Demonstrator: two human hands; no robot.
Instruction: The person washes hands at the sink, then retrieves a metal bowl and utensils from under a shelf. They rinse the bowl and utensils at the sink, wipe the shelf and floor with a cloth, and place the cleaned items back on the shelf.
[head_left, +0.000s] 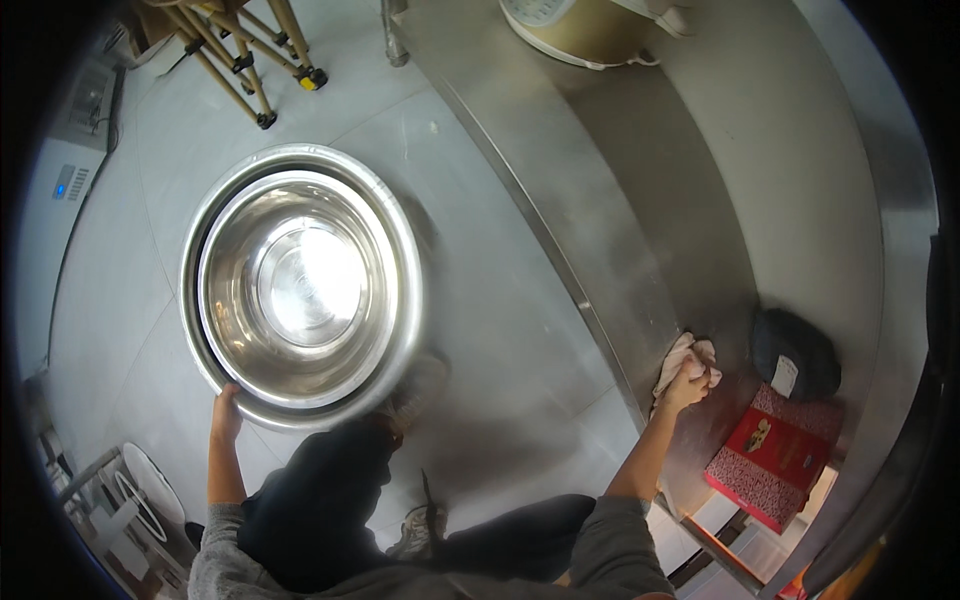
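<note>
My left hand (227, 412) grips the near rim of a large stainless steel basin (409, 300). Nested inside that one is a smaller, shiny metal basin (240, 337) with a bright reflection on its bottom. Both are held out over the floor, left of the counter. On the right, my right hand (686, 386) clutches a crumpled pale cloth (679, 356) against the stainless steel counter (637, 225). Part of the cloth is hidden under my fingers.
Beyond my right hand lie a red patterned box (776, 446) and a dark bundle (796, 356) with a white label. A gold rice cooker (600, 34) stands at the counter's far end. Folding tripod-like legs (244, 60) rest on the tiled floor (487, 300). A white appliance (64, 195) is at left.
</note>
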